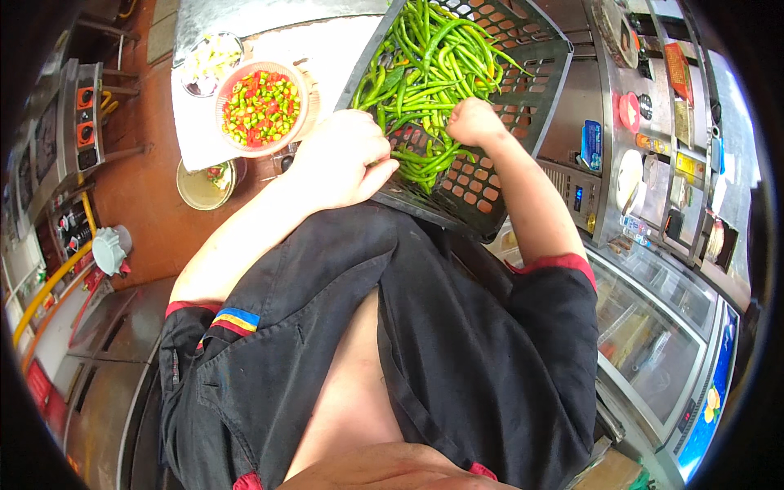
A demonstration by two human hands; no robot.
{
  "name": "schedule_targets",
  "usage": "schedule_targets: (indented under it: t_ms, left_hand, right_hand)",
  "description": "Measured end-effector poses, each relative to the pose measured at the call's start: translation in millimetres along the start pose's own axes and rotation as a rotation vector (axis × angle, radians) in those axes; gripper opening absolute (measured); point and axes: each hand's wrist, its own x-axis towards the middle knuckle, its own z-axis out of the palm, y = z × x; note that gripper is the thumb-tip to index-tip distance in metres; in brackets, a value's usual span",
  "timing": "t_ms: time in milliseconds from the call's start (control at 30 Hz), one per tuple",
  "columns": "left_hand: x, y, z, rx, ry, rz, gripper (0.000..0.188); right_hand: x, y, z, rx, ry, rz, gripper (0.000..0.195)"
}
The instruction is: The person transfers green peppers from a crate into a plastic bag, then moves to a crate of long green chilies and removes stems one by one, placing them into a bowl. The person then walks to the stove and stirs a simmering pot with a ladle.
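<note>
Long green chili peppers (pixel 429 61) fill much of a black plastic crate (pixel 533 116) in front of me. My right hand (pixel 474 122) is inside the crate, its fingers curled against the peppers; whether it grips one is hidden. My left hand (pixel 346 159) is curled at the crate's near left rim, very bright, and what its fingers hold is unclear. Left of it, a pink plastic basket (pixel 300 131) stands on a white board (pixel 193 135), holding chopped red and green chilies (pixel 260 110). Behind the basket is a metal bowl (pixel 211 61) of pale cut vegetables.
Below the board's left corner, a round container (pixel 205 190) holds scraps. A metal counter (pixel 618 104) with bottles and bowls runs along the right, beside a glass-topped freezer (pixel 649 343). Stove equipment (pixel 86 116) stands left, across the reddish floor (pixel 144 202).
</note>
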Motion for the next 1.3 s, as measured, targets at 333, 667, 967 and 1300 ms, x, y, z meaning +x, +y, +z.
schedule_targets:
  t_ms: [333, 667, 967, 1300]
  left_hand:
    - [51.7, 18.1, 3.3, -1.507, 0.179, -0.761, 0.048]
    - [-24.8, 8.8, -77.2, -2.017, 0.338, -0.935, 0.029]
    - [-394.2, -130.1, -95.8, -1.018, 0.947, -1.674, 0.018]
    - [-443.5, -263.6, -107.8, -0.646, 1.099, -1.8, 0.084]
  right_hand:
    - [-131.9, -76.3, -128.9, 0.7, 0.126, -0.552, 0.019]
    - [-21.3, -6.0, -146.8, 0.575, 0.142, -0.206, 0.023]
    - [79.1, 4.4, 9.7, -0.002, 0.203, 0.092, 0.03]
    - [42.2, -80.7, 28.5, -0.159, 0.189, -0.356, 0.071]
